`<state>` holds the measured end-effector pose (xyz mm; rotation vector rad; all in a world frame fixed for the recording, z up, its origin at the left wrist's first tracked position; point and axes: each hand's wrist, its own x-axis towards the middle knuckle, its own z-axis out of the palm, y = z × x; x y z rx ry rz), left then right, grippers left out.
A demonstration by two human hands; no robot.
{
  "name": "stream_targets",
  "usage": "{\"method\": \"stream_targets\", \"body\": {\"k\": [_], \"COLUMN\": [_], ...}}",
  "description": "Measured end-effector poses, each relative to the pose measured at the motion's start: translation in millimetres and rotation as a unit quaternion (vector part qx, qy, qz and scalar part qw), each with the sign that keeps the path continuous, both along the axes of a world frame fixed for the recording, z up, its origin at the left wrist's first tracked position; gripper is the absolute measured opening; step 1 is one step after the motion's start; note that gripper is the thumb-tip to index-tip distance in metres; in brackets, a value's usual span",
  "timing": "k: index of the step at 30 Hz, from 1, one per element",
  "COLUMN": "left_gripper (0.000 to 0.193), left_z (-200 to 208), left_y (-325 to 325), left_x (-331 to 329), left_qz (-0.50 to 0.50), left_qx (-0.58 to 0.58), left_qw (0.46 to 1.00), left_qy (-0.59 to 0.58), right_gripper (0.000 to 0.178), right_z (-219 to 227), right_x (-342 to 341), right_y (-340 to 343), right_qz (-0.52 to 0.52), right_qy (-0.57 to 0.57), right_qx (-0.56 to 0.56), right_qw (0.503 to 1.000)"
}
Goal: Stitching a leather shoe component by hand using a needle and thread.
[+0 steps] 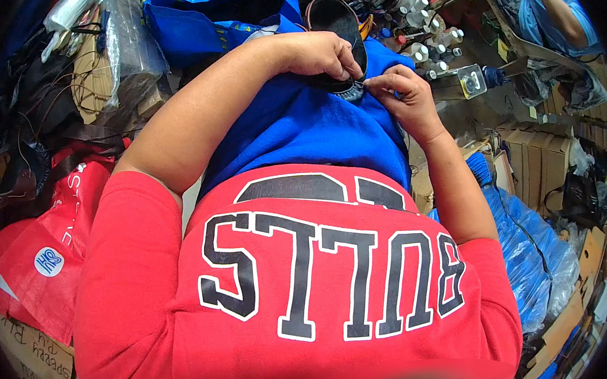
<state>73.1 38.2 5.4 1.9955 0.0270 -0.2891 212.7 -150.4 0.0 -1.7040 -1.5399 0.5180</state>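
Observation:
A dark shoe [333, 17] with a paler rim rests on the blue cloth [299, 129] over my lap, its near end toward me. Bent over the shoe's near part, my left hand [323, 54] grips its edge with fingers pressed together. My right hand [402, 96] is just to the right, thumb and forefinger pinched close to the stitched-looking near edge. Whatever lies between those fingertips is too small to make out. Part of the shoe is hidden beneath my left hand.
Several bottles [419, 52] stand beyond my right hand, near a clear container [471, 81]. A blue bag [222, 18] lies ahead, a red bag [57, 230] at left. Blue plastic sheeting [529, 243] and cardboard [529, 161] crowd the right. Another person's arm [552, 2] shows at far right.

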Motion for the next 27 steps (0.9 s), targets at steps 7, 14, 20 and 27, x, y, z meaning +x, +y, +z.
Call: {"method": "stream_targets", "body": {"k": [7,14,20,27], "left_gripper": [0.033,0.031,0.021,0.019], "left_z": [3.2,-1.9,-15.7,-29.8], "left_y": [-3.0,-0.1,-2.9,5.6], "left_x": [-3.1,-1.1,1.5,2.5], "left_qz": [0.003,-0.053,0.036,0.059], "left_qx": [0.021,0.063,0.134,0.126], "left_qw": [1.000,0.996,0.984,0.974], "left_qy": [0.012,-0.022,-0.114,-0.179], "right_gripper": [0.017,0.018,0.016,0.014], "right_z": [23.4,58.8,48.9,43.4], "right_x": [-5.5,-16.9,-18.2,-17.3], "right_y": [2.6,22.7,32.2,35.7], "right_qz": [0.037,0.151,0.144,0.130], "right_qy": [-0.101,-0.372,-0.364,-0.322], "right_qx": [-0.021,-0.109,-0.177,-0.164], "right_qw": [0.994,0.909,0.903,0.923]}}
